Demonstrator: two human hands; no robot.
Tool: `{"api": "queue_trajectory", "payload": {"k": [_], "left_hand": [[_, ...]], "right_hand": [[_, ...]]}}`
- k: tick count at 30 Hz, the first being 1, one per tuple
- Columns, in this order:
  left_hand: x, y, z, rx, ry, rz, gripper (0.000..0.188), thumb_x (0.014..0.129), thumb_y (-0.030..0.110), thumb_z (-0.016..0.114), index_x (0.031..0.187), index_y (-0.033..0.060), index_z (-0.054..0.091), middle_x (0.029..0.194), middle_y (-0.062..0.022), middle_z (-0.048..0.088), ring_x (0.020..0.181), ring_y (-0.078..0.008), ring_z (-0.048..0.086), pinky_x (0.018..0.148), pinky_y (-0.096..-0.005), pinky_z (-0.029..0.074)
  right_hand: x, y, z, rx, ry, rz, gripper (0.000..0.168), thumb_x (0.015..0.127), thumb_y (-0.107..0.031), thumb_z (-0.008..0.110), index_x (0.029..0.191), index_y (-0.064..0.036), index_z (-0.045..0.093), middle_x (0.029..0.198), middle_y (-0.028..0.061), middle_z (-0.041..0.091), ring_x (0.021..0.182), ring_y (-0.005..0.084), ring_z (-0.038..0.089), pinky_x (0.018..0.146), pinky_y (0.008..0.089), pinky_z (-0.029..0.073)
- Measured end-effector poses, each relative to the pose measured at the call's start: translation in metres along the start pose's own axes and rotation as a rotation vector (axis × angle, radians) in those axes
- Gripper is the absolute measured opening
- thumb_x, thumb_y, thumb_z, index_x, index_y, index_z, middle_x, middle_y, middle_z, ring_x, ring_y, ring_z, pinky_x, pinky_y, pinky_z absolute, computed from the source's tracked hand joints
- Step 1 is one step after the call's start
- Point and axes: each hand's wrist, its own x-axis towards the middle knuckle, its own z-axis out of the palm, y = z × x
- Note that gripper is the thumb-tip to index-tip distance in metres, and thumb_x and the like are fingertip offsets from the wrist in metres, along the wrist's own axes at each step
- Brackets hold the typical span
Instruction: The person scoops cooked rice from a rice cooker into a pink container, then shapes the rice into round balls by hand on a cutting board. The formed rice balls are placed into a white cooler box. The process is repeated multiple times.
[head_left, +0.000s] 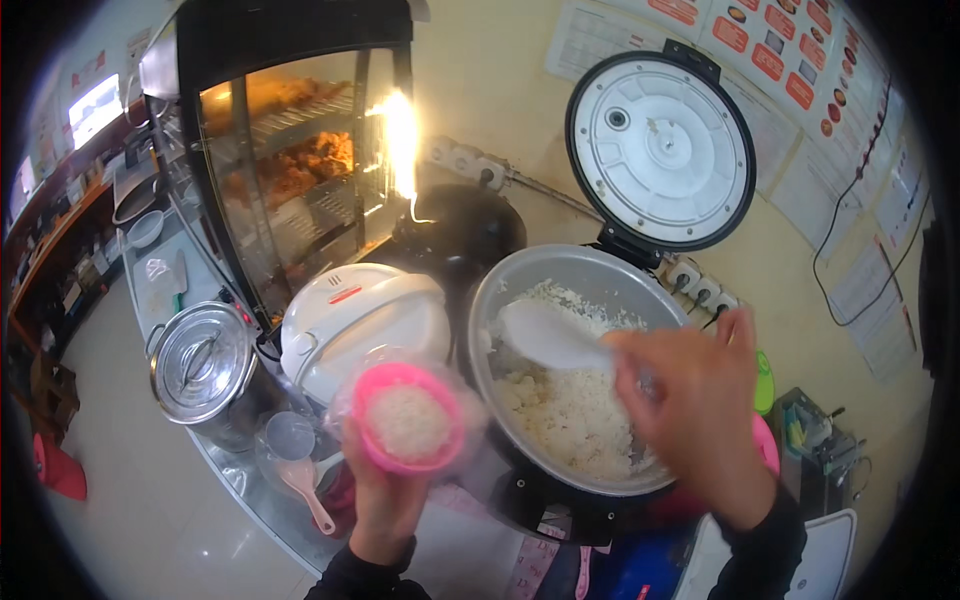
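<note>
My left hand (390, 501) grips a pink bowl (367, 450) with clear plastic film around its outside. White rice (411, 421) fills the bowl. My right hand (686, 397) holds a white rice paddle (551, 337), its blade over the large rice cooker. The cooker's metal pot (491, 390) contains cooked rice (577, 420), thickest towards the near side. Hinged at the back, the cooker's lid (667, 150) stands raised against the wall. The paddle and right hand are blurred, and whether the blade touches the rice I cannot tell.
Behind my left hand is a second, white rice cooker (367, 315) with its lid down. A lidded metal pot (202, 367) and a pink-handled scoop (307, 491) are at the left. The lit glass warming cabinet (289, 165) holds fried food. Power sockets (697, 289) line the wall.
</note>
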Motion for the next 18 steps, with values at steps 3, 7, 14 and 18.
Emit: {"api": "queue_trajectory", "payload": {"k": [3, 7, 14, 18], "left_hand": [[0.001, -0.003, -0.019, 0.127, 0.056, 0.003, 0.070, 0.087, 0.058, 0.042, 0.135, 0.0074, 0.031, 0.131, -0.0122, 0.044, 0.119, -0.0278, 0.045, 0.099, -0.0441, 0.040], [-0.003, -0.012, -0.044, 0.348, 0.125, 0.026, 0.073, 0.085, 0.059, 0.043, 0.134, 0.0055, 0.032, 0.128, -0.0140, 0.046, 0.118, -0.0291, 0.047, 0.097, -0.0438, 0.043], [-0.011, -0.020, -0.078, 0.408, 0.161, 0.025, 0.080, 0.081, 0.063, 0.046, 0.134, 0.0048, 0.032, 0.128, -0.0149, 0.045, 0.117, -0.0308, 0.047, 0.095, -0.0460, 0.043], [-0.006, -0.027, -0.098, 0.370, 0.101, -0.052, 0.078, 0.082, 0.062, 0.045, 0.134, 0.0049, 0.032, 0.128, -0.0150, 0.045, 0.117, -0.0309, 0.047, 0.095, -0.0464, 0.043]], "right_hand": [[-0.002, 0.052, 0.032, -0.015, -0.408, 0.141, 0.019, 0.077, -0.026, 0.059, 0.084, -0.013, 0.071, 0.069, 0.0083, 0.065, 0.060, 0.0259, 0.057, 0.066, 0.0392, 0.037], [-0.018, 0.075, 0.114, 0.014, -0.782, 0.250, 0.021, 0.076, -0.027, 0.057, 0.082, -0.014, 0.071, 0.069, 0.0129, 0.064, 0.072, 0.0302, 0.063, 0.064, 0.0422, 0.046], [-0.015, 0.068, 0.208, 0.217, -0.879, 0.192, 0.024, 0.079, -0.028, 0.055, 0.090, -0.013, 0.071, 0.073, 0.0101, 0.066, 0.073, 0.0288, 0.064, 0.064, 0.0381, 0.048], [-0.023, 0.062, 0.218, 0.353, -0.848, 0.190, 0.025, 0.081, -0.030, 0.054, 0.094, -0.015, 0.070, 0.075, 0.0078, 0.067, 0.075, 0.0276, 0.064, 0.066, 0.0374, 0.048]]}}
